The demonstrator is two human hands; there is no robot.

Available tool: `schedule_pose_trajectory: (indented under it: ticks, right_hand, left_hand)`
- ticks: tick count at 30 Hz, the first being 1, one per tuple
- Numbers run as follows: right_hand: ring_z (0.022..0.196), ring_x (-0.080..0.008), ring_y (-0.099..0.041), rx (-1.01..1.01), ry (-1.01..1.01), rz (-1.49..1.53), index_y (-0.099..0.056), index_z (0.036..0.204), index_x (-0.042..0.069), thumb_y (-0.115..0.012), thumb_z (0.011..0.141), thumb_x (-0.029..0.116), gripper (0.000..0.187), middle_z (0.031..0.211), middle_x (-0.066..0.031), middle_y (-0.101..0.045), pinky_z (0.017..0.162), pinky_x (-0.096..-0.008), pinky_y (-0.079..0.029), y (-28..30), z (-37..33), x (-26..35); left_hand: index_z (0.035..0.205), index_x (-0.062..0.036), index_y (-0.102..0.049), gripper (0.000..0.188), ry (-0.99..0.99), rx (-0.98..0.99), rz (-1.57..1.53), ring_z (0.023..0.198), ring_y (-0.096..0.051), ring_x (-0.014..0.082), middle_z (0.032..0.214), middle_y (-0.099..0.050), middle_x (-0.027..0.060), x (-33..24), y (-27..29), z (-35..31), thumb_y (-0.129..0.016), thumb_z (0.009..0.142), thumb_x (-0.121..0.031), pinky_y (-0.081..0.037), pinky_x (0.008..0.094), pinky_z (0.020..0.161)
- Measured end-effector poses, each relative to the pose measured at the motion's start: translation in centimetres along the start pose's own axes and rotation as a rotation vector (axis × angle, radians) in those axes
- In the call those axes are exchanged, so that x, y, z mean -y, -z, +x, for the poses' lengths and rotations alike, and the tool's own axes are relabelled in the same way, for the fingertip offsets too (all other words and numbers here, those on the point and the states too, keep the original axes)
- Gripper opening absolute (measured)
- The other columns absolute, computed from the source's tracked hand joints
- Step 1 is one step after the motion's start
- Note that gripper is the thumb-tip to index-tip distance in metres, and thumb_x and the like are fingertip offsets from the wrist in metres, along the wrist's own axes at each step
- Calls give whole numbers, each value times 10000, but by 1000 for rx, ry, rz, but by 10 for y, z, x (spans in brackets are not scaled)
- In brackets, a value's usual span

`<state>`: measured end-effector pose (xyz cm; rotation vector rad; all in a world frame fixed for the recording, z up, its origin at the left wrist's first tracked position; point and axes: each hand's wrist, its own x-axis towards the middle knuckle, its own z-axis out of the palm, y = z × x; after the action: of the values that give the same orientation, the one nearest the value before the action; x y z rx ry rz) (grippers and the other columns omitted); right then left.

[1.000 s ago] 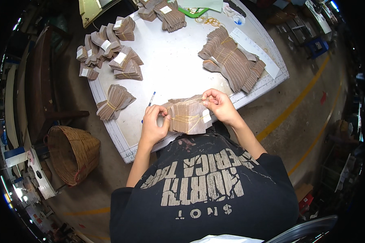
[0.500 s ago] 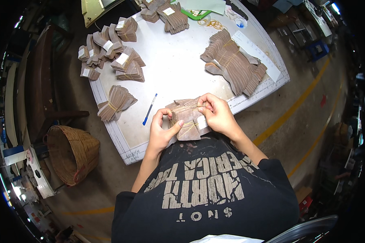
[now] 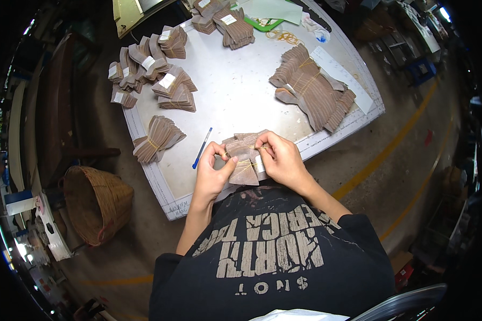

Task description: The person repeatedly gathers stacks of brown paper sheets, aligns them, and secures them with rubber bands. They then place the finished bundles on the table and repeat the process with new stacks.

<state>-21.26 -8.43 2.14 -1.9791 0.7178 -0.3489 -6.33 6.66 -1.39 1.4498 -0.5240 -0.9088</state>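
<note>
Close to my body, at the table's near edge, lies a bundle of brown cut fabric pieces (image 3: 243, 177) with a white label on its right part. A yellow rubber band (image 3: 246, 163) crosses its middle. My left hand (image 3: 215, 170) is closed at the bundle's left side, its thumb over the fabric and a bit of yellow band at its fingertips. Thumb and index finger of my right hand (image 3: 284, 160) pinch a strand of band above the bundle's upper right part. The fingers partly hide the strands.
A blue pen (image 3: 202, 148) lies left of my hands. Banded brown bundles stand at the left (image 3: 158, 140), far left (image 3: 175, 85) and back (image 3: 234, 29). A larger stack (image 3: 311, 88) lies right, beside a white paper strip (image 3: 341, 80). Loose rubber bands (image 3: 284, 37) lie behind; a wicker basket (image 3: 112, 198) stands left.
My right hand has moved left toward my left hand, and the strand between them spans a shorter gap. The whole view has shifted slightly; the other bundles stay where they were.
</note>
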Motion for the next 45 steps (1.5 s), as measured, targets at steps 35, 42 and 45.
schedule_pose_trajectory:
  ticks: [35, 42, 45]
  right_hand:
    - [773, -91, -515, 189, 90, 356, -753, 1067, 12, -669, 989, 23, 115, 923, -23, -645, 698, -241, -432, -5, 6, -20]
    - [897, -265, -644, 64, 265, 70, -752, 1034, 17, -664, 954, 6, 120, 975, -121, -687, 822, -361, -513, -7, 13, -13]
    - [983, -289, -674, 40, 220, 175, -747, 1025, 10, -652, 945, -6, 125, 1001, -129, -700, 880, -374, -528, -6, 16, -13]
  left_hand:
    - [826, -109, -440, 356, 52, 13, -88, 780, -441, 35, 857, -469, -53, 23, 11, 1, -750, 962, 1, -426, 219, 730]
    - [929, -47, -483, 228, -57, -118, 37, 851, -475, 61, 942, -461, -13, 29, 3, 5, -690, 1023, -46, -493, 215, 846]
    - [1038, -42, -490, 198, -85, -43, 2, 953, -512, 98, 1075, -469, 36, 32, 15, -1, -687, 1023, -48, -538, 250, 894]
